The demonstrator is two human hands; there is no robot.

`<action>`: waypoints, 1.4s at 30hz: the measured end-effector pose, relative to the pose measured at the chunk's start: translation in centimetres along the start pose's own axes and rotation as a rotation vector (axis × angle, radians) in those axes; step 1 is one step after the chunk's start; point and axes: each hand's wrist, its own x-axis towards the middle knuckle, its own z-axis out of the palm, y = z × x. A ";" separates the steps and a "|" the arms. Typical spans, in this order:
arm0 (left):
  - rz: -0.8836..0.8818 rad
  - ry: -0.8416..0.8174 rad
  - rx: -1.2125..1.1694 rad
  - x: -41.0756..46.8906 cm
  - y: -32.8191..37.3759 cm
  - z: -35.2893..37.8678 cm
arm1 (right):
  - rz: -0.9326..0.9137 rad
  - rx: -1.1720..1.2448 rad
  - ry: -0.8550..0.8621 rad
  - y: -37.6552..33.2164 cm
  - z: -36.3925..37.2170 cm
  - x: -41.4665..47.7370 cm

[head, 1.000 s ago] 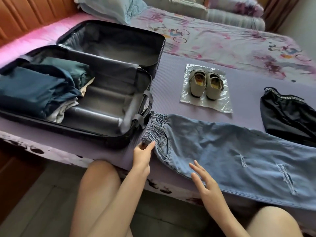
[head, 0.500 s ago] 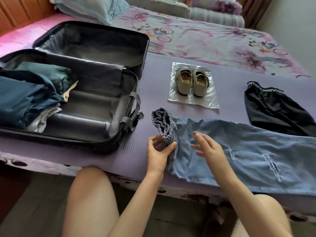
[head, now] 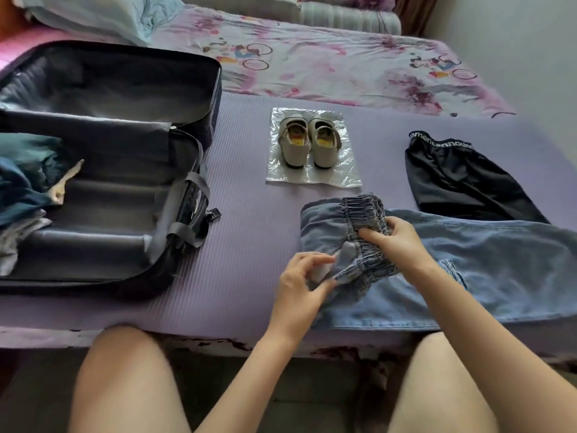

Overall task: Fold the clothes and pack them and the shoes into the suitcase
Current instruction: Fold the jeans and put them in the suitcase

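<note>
near the front edge of the mat (head: pixel 243 214), the jeans (head: pixel 484 267) lie with the waist turned back; the left hand (head: pixel 299 282) pinches its near corner, the right hand (head: pixel 396 242) grips the elastic waistband (head: pixel 365 210). soft, weighty denim likely handles best held by that band.

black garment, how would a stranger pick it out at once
On the purple mat, look right of the shoes and beyond the jeans. The black garment lies there, the only dark piece outside the suitcase, with white lettering on its waistband.

Shoes (head: pixel 309 142) right of suitcase (head: pixel 125 170)
</note>
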 end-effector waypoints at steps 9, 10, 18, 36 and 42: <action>-0.236 -0.191 0.152 -2.8 -3.4 2.7 | 0.224 -0.319 0.073 9.7 -7.8 3.1; -0.271 -0.138 0.129 -2.6 -3.3 3.0 | 0.259 -0.403 0.093 10.5 -7.7 3.4; -0.612 -0.078 0.074 -0.3 -3.5 4.5 | -0.290 -0.705 0.038 4.5 -3.0 7.0; -0.520 0.339 0.276 -1.3 -5.2 -8.7 | -0.503 -0.588 -0.098 -3.2 16.9 8.0; -0.248 0.324 0.550 -2.0 -4.8 -7.8 | -0.493 -0.602 -0.128 -2.2 13.6 5.0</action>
